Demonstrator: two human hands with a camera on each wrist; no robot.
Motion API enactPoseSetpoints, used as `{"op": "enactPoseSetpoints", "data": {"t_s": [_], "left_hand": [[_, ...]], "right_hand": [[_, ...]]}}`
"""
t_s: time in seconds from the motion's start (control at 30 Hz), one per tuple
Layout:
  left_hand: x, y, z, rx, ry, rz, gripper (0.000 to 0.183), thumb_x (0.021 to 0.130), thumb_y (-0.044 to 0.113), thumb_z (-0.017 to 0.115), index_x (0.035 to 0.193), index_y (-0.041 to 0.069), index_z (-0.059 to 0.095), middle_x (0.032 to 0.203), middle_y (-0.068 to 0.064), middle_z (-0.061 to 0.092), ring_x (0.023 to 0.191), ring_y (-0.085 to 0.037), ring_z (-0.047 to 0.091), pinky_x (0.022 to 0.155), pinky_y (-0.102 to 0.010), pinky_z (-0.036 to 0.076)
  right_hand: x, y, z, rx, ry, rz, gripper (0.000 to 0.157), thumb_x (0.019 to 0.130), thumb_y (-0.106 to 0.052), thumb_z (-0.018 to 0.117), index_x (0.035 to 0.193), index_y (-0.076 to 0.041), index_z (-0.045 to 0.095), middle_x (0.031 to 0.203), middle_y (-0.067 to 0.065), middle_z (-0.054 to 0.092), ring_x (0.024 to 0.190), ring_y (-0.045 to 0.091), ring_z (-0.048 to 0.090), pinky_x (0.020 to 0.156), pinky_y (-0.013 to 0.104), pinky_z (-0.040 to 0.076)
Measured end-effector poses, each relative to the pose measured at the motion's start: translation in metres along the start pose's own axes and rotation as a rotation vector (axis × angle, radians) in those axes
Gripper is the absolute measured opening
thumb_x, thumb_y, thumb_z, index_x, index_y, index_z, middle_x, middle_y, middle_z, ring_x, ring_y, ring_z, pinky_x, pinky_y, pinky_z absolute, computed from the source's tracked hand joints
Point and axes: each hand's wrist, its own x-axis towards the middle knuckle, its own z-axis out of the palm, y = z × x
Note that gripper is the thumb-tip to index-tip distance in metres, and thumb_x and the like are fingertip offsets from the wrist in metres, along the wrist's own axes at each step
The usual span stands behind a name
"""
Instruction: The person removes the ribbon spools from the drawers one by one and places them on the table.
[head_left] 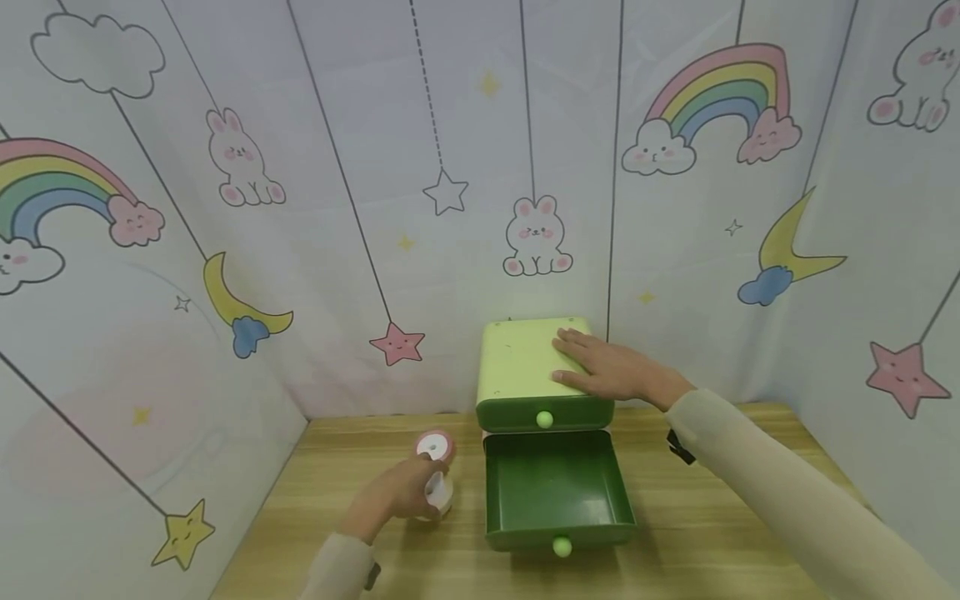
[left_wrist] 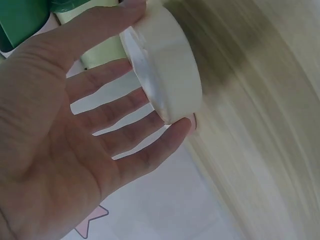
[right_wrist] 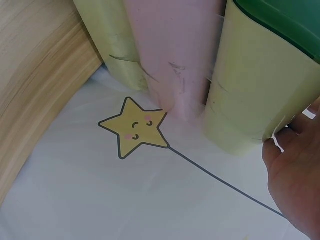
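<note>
A small drawer cabinet, light green on top, stands against the back wall. Its dark green lower drawer is pulled out, with nothing inside, while the upper drawer is in. My right hand rests flat on the right side of the cabinet top, fingers extended; the right wrist view catches part of this hand by the cabinet side. To the left of the drawer, my left hand grips a roll of white tape between thumb and fingers, on edge close over the table. Just behind it lies a pink-and-white roll.
The wooden table ends at printed cloth walls on the back and both sides. Round light green knobs stick out from the drawer fronts. A pink section shows between the cabinet's pale green ones.
</note>
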Motion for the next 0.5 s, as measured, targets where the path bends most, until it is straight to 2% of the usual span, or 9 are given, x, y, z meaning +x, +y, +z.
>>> {"op": "enactPoseSetpoints", "data": {"t_s": [0.5], "left_hand": [[0.0022, -0.0079, 0.0113, -0.010, -0.003, -0.011, 0.065, 0.071, 0.018, 0.095, 0.128, 0.004, 0.067, 0.114, -0.008, 0.066, 0.096, -0.019, 0.060, 0.083, -0.042, 0.057]], "right_hand": [[-0.0005, -0.0011, 0.0003, 0.004, 0.000, -0.002, 0.085, 0.106, -0.067, 0.041, 0.167, -0.010, 0.023, 0.177, 0.012, 0.015, 0.165, 0.034, 0.016, 0.132, 0.056, 0.022]]}}
